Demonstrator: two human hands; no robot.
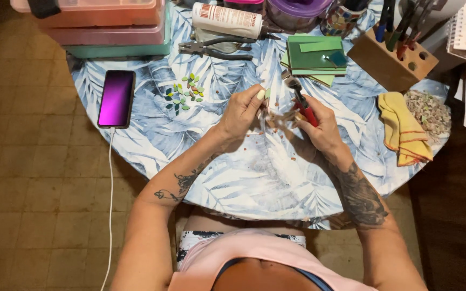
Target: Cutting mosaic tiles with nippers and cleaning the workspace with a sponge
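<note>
Small pale green tile piece pinched in left hand fingers. Right hand fingers closed round red-handled nippers over table.

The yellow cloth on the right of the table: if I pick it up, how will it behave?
The yellow cloth lies in soft folds, so it would probably sag and unfold. It looks thin, likely light. It should not roll or slip on the table.

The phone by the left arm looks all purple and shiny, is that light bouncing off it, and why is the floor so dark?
In the head view, the phone screen glows purple rather than showing glare; light falls brightest on the leaf-print tablecloth, while the tiled floor sits in dim shadow; the left hand and right hand look slightly soft, and the small piece between them is too blurred to identify.
</note>
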